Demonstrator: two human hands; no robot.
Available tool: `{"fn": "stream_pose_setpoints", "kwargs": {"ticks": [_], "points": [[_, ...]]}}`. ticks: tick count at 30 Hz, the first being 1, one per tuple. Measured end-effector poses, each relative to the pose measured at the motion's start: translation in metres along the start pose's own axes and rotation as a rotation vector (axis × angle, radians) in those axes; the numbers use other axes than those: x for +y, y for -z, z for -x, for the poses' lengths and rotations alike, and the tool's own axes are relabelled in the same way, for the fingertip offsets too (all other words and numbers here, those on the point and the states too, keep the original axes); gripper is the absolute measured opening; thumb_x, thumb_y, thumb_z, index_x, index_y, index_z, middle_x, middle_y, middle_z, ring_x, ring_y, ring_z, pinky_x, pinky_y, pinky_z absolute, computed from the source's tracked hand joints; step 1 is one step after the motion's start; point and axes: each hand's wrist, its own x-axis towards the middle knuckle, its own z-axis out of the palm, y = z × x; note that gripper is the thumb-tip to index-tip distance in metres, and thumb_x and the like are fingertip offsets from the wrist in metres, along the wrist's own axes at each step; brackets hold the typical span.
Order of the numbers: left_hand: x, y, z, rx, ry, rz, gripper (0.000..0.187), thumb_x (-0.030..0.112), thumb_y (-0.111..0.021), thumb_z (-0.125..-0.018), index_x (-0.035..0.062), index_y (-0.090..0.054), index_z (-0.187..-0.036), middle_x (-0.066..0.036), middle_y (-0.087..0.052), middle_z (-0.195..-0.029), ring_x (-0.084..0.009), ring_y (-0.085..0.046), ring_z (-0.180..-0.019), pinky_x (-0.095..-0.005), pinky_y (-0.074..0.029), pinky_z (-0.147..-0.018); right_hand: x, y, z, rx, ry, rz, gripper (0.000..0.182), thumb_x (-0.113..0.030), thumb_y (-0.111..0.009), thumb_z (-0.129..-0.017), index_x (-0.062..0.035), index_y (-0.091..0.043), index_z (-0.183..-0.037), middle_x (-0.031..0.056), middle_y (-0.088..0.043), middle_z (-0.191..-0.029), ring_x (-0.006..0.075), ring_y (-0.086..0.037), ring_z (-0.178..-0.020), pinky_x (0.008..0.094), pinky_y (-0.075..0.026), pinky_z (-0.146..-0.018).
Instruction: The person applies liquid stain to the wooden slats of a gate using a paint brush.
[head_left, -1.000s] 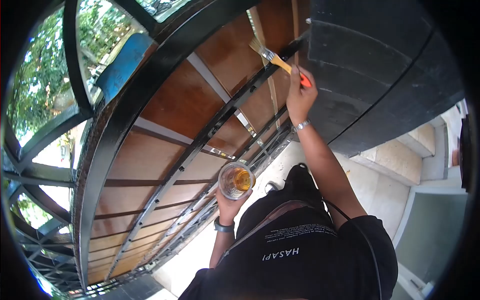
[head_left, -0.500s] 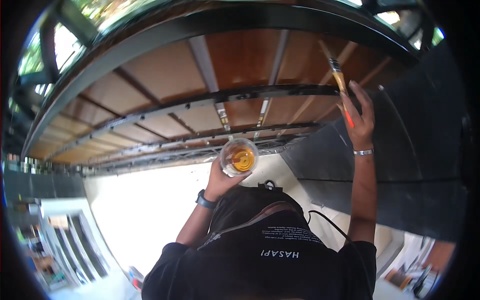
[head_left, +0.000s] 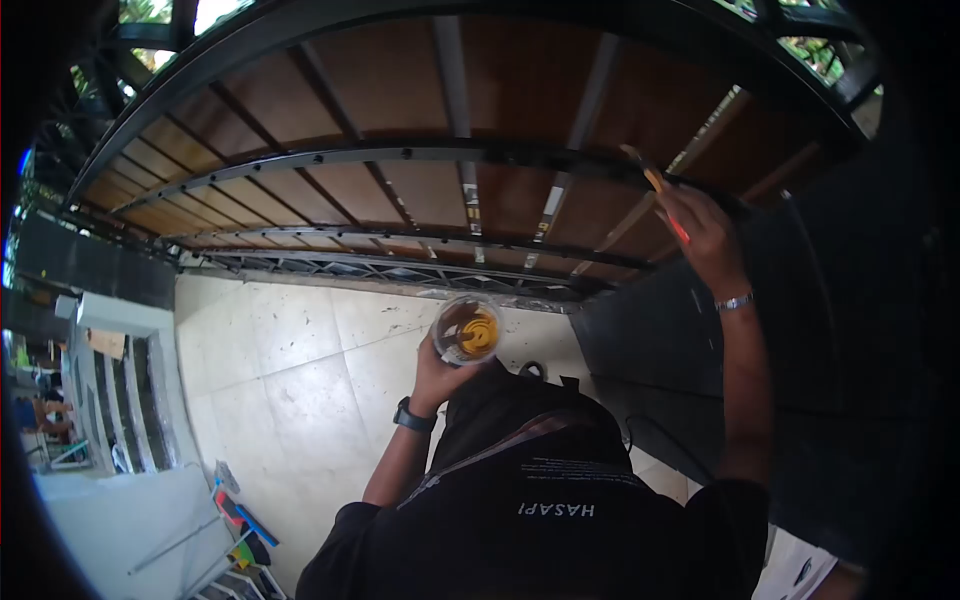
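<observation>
My left hand (head_left: 437,377) is wrapped round a clear plastic cup (head_left: 467,330) with amber liquid in it, held at waist height in front of my body. My right hand (head_left: 708,240) grips a paintbrush (head_left: 655,180) with an orange-red handle end. Its bristle end points up and left, overlapping the dark metal rail (head_left: 430,153) of a gate-like frame. Brown wooden slats (head_left: 385,95) with narrow gaps line this frame across the upper view.
Pale floor tiles (head_left: 300,350) with small dark spots lie below the frame. A dark panel (head_left: 830,330) stands along the right. At lower left are a white-framed barred structure (head_left: 130,390) and long-handled cleaning tools (head_left: 245,520).
The brush and my right hand have come lower relative to the frame, the bristle end now near the rail. The cup has shifted slightly left, and the view has tilted.
</observation>
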Motion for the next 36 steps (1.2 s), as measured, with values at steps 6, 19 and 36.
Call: {"fn": "stream_pose_setpoints", "kwargs": {"ticks": [6,19,36], "points": [[0.000,-0.009,0.012,0.037,-0.019,0.014,0.080,0.012,-0.086,-0.068,-0.0023,-0.045,-0.135,-0.015,-0.056,-0.131,-0.0240,-0.056,-0.120,-0.0374,-0.046,-0.103,0.009,0.057,-0.016,0.199,0.021,0.076,0.035,-0.004,-0.075,-0.078,-0.0063,-0.067,-0.112,0.0089,-0.065,-0.114,0.0265,-0.064,-0.106,0.0380,-0.056,-0.089],[-0.001,-0.007,0.024,0.058,-0.016,-0.011,0.083,0.013,-0.086,-0.067,-0.0023,-0.044,-0.137,-0.016,-0.056,-0.131,-0.0252,-0.055,-0.122,-0.0380,-0.046,-0.103,0.005,0.003,0.027,-0.043,0.002,-0.040,0.028,-0.012,-0.074,-0.082,-0.0086,-0.067,-0.108,0.0067,-0.067,-0.107,0.0258,-0.065,-0.103,0.0383,-0.056,-0.088],[-0.001,-0.015,0.020,0.058,-0.081,-0.048,0.082,0.015,-0.085,-0.068,-0.0021,-0.044,-0.136,-0.016,-0.056,-0.131,-0.0244,-0.057,-0.119,-0.0374,-0.049,-0.100,0.024,0.015,-0.005,-0.059,-0.067,-0.166,0.025,-0.014,-0.072,-0.085,-0.0072,-0.067,-0.108,0.0093,-0.069,-0.104,0.0275,-0.067,-0.095,0.0379,-0.055,-0.082]]}}
